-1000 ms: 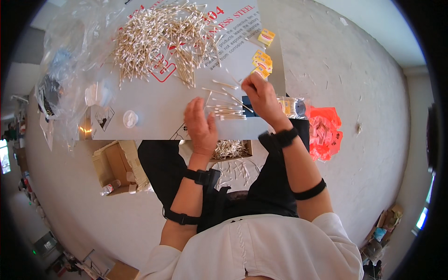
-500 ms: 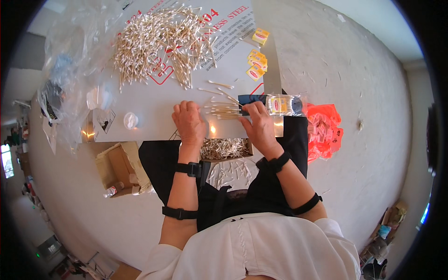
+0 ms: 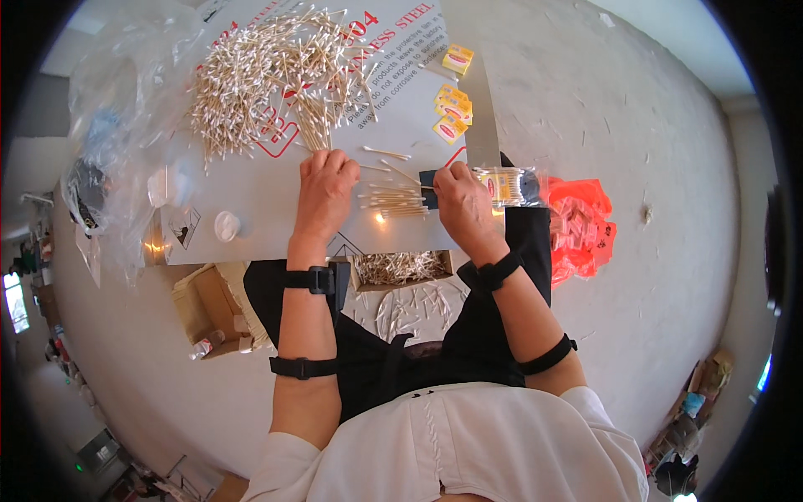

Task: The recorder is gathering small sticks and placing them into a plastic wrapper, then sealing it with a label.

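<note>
the left grip [image 3: 328,188] has its fingers bent, tips at the near ends of a fan of loose cotton swabs [image 3: 314,125]; whether it is pinching any i cannot tell. beyond it, and to its left, is the main swab heap [image 3: 251,92]. the right grip [image 3: 467,205] is curled narrow, fingertips over a dark blue piece [image 3: 427,180]; what, if anything, it holds is hidden.

between the two grips lies a small row of swabs [image 3: 391,199] on the desk [image 3: 268,205], nearly parallel, probably so their tips stay roughly level and both grips can reach them. just right of the right grip is a clear packet [image 3: 502,186] of swabs, flat, label up. the small yellow boxes [image 3: 452,105] sit beyond that grip, perhaps set there to leave the near space free. a round white container [image 3: 227,226] stands left of the left grip.

the right grip covers part of the blue piece, so its shape is unclear. below the grips, the desk edge cuts off a carton [image 3: 449,268] of swabs. what the crumpled clear bags [image 3: 134,92] far left contain is hard to make out.
</note>
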`<state>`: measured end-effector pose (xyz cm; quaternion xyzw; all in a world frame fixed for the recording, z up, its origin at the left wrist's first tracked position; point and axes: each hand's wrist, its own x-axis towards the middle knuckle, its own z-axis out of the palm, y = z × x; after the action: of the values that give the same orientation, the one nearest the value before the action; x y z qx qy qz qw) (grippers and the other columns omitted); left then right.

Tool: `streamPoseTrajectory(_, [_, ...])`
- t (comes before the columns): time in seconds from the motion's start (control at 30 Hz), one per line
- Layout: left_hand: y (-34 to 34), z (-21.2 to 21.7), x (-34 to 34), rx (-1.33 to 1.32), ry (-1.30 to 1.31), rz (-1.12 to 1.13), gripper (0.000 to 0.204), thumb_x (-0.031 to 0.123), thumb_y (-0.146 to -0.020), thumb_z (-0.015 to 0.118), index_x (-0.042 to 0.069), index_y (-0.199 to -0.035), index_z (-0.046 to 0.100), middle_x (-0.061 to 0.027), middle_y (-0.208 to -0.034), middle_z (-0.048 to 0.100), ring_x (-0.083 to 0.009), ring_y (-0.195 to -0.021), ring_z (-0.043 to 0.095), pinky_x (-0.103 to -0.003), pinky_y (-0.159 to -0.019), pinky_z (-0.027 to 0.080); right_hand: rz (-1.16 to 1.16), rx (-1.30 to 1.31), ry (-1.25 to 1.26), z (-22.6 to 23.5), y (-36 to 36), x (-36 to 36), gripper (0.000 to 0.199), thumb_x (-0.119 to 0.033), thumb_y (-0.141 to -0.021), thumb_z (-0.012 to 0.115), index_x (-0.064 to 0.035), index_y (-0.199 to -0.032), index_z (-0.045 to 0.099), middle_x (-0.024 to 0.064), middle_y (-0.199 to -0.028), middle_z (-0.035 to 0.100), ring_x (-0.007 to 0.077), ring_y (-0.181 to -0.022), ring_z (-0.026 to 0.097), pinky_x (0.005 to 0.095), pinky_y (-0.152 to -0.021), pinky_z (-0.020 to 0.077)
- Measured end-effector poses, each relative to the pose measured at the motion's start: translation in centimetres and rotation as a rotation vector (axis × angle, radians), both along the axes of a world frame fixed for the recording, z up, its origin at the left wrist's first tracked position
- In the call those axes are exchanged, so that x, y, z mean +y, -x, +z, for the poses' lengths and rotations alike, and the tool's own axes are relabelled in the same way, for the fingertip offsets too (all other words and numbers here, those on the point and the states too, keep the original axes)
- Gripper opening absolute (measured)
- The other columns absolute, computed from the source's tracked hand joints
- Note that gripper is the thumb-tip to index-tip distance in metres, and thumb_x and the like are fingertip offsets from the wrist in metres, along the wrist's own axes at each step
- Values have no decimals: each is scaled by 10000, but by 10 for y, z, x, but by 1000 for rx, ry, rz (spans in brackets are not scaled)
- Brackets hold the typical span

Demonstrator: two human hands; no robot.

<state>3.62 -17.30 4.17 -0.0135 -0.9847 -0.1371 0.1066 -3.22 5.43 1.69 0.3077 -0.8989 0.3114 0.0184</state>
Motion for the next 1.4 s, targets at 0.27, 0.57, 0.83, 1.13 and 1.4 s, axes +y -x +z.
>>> streamPoseTrajectory(0.27, [3,-10,22,89,-68,27,125,5,-728,612,88,-807,559,-34,-891,538,-255,-963,501,-393,-860,388,80,88,-102,-2,5,-25,126,15,-716,590,-31,-824,543,143,-853,555,322,-844,601,406,-701,522])
streamPoseTrajectory(0.57, [3,-12,23,42,-95,-9,118,10,-734,621,93,-791,560,-31,-888,542,-257,-963,505,-398,-845,390,60,130,-181,2,13,-17,114,-9,-736,580,-28,-844,549,141,-869,557,309,-851,601,384,-705,520])
streamPoseTrajectory(0.83, [8,-20,26,266,-206,189,213,-10,-744,641,67,-935,585,-75,-943,552,-299,-992,511,-438,-868,405,49,44,109,-4,-2,-23,160,-7,-754,589,-18,-911,560,154,-910,550,348,-873,580,419,-753,501])
streamPoseTrajectory(1.13, [4,-30,37,101,-221,159,359,-83,-692,572,30,-1033,569,-125,-1018,569,-357,-990,522,-434,-858,435,-97,-207,312,-2,-23,-2,307,65,-731,623,18,-1029,565,184,-1002,556,389,-961,556,461,-833,477])
streamPoseTrajectory(1.4, [30,-16,37,271,-107,112,195,-18,-800,602,58,-979,583,-73,-1010,546,-300,-1055,486,-431,-891,403,-123,-272,404,0,-31,6,498,76,-737,616,19,-1209,469,229,-1207,489,426,-1095,515,450,-950,449])
